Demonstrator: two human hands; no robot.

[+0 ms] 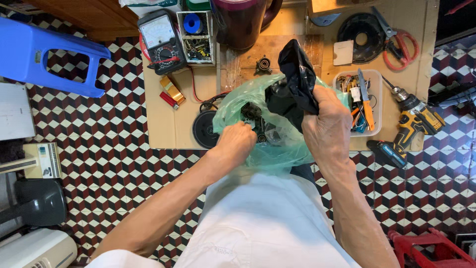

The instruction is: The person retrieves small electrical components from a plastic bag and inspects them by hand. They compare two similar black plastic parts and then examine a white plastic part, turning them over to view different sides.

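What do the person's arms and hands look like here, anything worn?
Both forearms are bare from elbow to wrist. Left hand and right hand are bare too: no gloves, and no watch, ring or bracelet shows. Short white sleeve covers the left upper arm, part of a white shirt. The right sleeve is out of view.

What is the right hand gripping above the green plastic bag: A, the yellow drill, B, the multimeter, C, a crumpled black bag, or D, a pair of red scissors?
C: the right hand is closed on a crumpled black bag held over the green plastic bag, while the left hand reaches into it.
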